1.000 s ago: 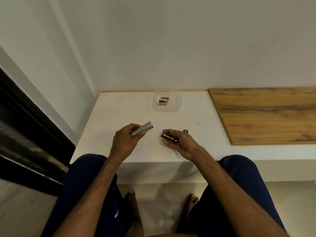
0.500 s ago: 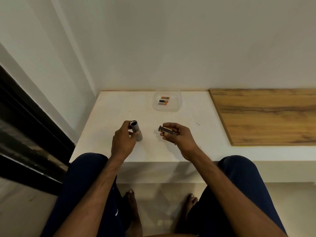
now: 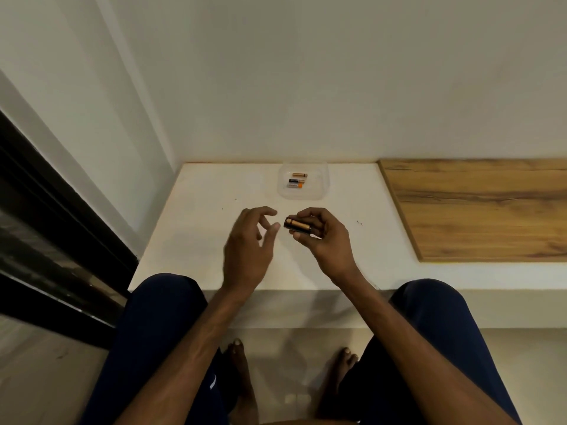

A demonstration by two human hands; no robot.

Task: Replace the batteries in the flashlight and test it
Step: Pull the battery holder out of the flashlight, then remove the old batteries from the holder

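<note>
We pinch the battery holder (image 3: 298, 226) in our right hand (image 3: 326, 240), just right of centre frame, fingers curled over it and thumb beneath, above the white ledge (image 3: 190, 234). Our left hand (image 3: 247, 243) hovers just left of it, fingers loosely spread and empty. The flashlight does not show; it may stand hidden behind the left hand.

A cell could slip from the holder's exposed end and roll off the ledge's near edge. It could also get mixed with the batteries (image 3: 296, 183) in the clear tray (image 3: 322, 188) higher in the frame, confusing old and new.

Half a second ago the left hand gripped the flashlight upright on the ledge. Now it has let go and reaches toward the holder.
</note>
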